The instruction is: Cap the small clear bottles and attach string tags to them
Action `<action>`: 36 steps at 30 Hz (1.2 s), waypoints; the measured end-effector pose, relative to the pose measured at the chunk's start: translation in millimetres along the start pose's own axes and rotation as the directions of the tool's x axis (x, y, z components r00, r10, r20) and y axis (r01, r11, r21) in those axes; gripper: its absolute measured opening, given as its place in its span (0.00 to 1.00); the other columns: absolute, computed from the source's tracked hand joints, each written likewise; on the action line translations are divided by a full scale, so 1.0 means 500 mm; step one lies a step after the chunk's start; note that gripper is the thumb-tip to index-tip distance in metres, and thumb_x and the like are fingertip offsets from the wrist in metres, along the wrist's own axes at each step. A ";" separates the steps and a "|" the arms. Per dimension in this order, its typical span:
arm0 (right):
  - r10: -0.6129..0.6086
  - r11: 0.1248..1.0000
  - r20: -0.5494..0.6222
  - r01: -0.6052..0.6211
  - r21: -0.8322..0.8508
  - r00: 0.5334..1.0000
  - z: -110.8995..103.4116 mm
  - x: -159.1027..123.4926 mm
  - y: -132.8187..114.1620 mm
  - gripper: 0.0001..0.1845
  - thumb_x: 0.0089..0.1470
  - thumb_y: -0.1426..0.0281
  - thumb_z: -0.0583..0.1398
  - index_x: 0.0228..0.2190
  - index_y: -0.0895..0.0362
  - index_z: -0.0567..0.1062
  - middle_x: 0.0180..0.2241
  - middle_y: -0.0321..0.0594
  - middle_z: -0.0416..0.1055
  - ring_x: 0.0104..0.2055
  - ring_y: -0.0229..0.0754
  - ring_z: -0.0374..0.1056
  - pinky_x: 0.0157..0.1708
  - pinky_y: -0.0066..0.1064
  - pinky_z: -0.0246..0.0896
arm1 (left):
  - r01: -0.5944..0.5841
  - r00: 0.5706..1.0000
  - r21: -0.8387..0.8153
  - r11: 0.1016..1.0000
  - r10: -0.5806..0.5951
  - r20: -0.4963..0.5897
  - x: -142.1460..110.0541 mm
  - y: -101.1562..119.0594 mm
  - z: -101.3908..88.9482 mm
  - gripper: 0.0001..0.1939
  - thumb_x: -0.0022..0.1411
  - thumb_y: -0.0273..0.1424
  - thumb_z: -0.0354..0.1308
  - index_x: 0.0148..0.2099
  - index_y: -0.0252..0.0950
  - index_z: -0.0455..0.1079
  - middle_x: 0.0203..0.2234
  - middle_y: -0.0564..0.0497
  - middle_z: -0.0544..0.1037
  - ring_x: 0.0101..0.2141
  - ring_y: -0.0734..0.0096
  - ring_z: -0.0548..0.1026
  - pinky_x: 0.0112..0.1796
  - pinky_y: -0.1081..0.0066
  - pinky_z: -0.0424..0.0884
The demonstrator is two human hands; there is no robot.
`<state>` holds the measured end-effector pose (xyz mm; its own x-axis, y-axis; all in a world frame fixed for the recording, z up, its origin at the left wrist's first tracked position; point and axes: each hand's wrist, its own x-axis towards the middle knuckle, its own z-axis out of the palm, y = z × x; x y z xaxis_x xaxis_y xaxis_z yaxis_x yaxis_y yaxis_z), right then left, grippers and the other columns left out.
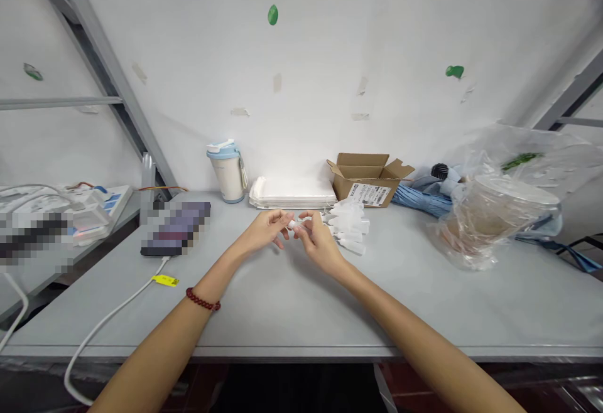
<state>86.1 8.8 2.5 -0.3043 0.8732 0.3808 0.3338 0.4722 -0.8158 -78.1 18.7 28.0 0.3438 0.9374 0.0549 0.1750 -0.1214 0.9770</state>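
Both my hands meet over the middle of the grey table [292, 300]. My left hand [264, 230] and my right hand [316, 238] pinch a small clear plastic bottle [296, 226] between their fingertips, one at each end. Just right of my right hand lies a pile of several similar small clear bottles [349, 225] on the table. A red bead bracelet [202, 300] is on my left wrist.
A blue-and-white cup [228, 170], a stack of white sheets [289, 193] and an open cardboard box [369, 179] line the wall. A phone [175, 230] with a white cable [117, 312] lies left. Clear plastic bags [499, 212] and blue cloth [419, 199] sit right.
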 end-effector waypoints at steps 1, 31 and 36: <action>-0.018 0.999 0.004 0.018 -0.036 1.000 0.001 -0.001 0.000 0.10 0.57 0.67 0.50 0.41 0.56 0.57 0.27 0.36 0.68 0.27 0.40 0.63 0.30 0.32 0.55 | -0.016 1.000 0.051 0.999 0.015 0.017 0.001 -0.001 0.001 0.23 0.56 0.49 0.55 0.32 0.32 0.70 0.26 0.47 0.73 0.27 0.70 0.70 0.23 0.71 0.71; 0.381 0.577 0.302 -0.479 0.662 0.874 -0.016 0.009 -0.018 0.10 0.50 0.65 0.57 0.32 0.55 0.61 0.21 0.32 0.66 0.17 0.29 0.49 0.17 0.22 0.40 | -0.029 0.998 0.101 0.994 0.022 0.067 0.001 -0.002 -0.011 0.16 0.55 0.42 0.58 0.27 0.33 0.73 0.24 0.48 0.77 0.25 0.72 0.70 0.30 0.71 0.67; 0.387 0.394 0.500 -0.629 0.670 0.775 -0.028 0.012 -0.021 0.04 0.49 0.71 0.56 0.28 0.59 0.66 0.21 0.33 0.63 0.16 0.27 0.44 0.15 0.22 0.35 | -0.067 0.991 0.089 0.994 0.056 0.121 0.001 -0.001 -0.013 0.13 0.54 0.39 0.59 0.32 0.33 0.75 0.26 0.49 0.77 0.25 0.73 0.69 0.30 0.72 0.66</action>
<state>93.1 10.8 19.3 -0.5525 0.7987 -0.2385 -0.2744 -0.4444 -0.8528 -83.8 21.3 28.9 0.4619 0.8829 0.0840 0.2331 -0.2122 0.9490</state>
